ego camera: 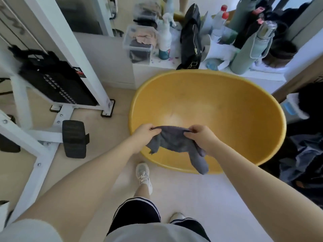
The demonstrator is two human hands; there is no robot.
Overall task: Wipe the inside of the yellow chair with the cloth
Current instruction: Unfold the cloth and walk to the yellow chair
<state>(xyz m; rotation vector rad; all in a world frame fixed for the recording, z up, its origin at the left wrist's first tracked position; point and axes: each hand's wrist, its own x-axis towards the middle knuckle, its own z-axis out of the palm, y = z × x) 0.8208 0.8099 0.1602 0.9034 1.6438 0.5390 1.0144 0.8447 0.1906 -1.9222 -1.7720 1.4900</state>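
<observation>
Chair (pixel 218 102) sits before you; your left hand (pixel 144 132) and right hand (pixel 201 135) each pinch the cloth (pixel 174 142) over its near rim. Wipe with it bunched and you may miss patches.

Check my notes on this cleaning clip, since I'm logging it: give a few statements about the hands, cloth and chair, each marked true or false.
1. Both hands grip the grey cloth. True: left hand, right hand.
2. The cloth is pressed flat against the seat bottom. False: it hangs above the near rim.
3. The yellow chair holds a cushion. False: its inside is bare.
4. A white spray bottle stands on the ledge behind the chair. True.
</observation>
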